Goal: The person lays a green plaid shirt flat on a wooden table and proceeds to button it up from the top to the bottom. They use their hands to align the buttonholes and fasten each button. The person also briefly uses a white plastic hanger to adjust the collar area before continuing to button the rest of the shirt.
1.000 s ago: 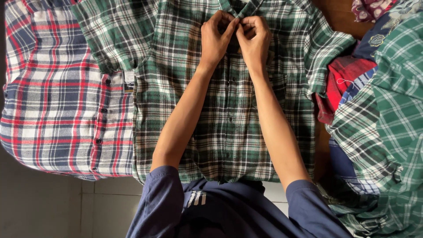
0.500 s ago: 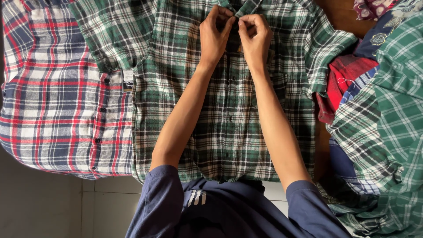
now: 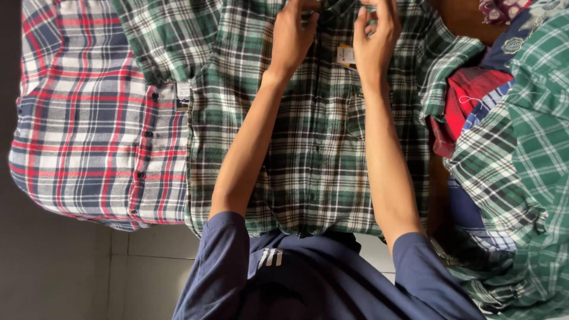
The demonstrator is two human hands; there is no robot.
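Note:
A green, white and black plaid shirt (image 3: 314, 160) lies flat, front side up, with its button placket running down the middle. My left hand (image 3: 293, 35) pinches the fabric at the collar near the top edge of the view. My right hand (image 3: 376, 41) holds the other side of the collar, a short gap away. Between the two hands a small pale paper tag (image 3: 345, 55) shows on the shirt. Both fingertips are partly cut off by the frame's top edge.
A red, white and blue plaid shirt (image 3: 89, 124) lies to the left, overlapped by the green shirt's sleeve. On the right is a heap of clothes: a brighter green check shirt (image 3: 521, 166) and a red garment (image 3: 468, 101). Tiled floor (image 3: 136, 272) shows below.
Both hands have moved up from the upper placket to the collar and drawn apart. The paper tag between them has come into view.

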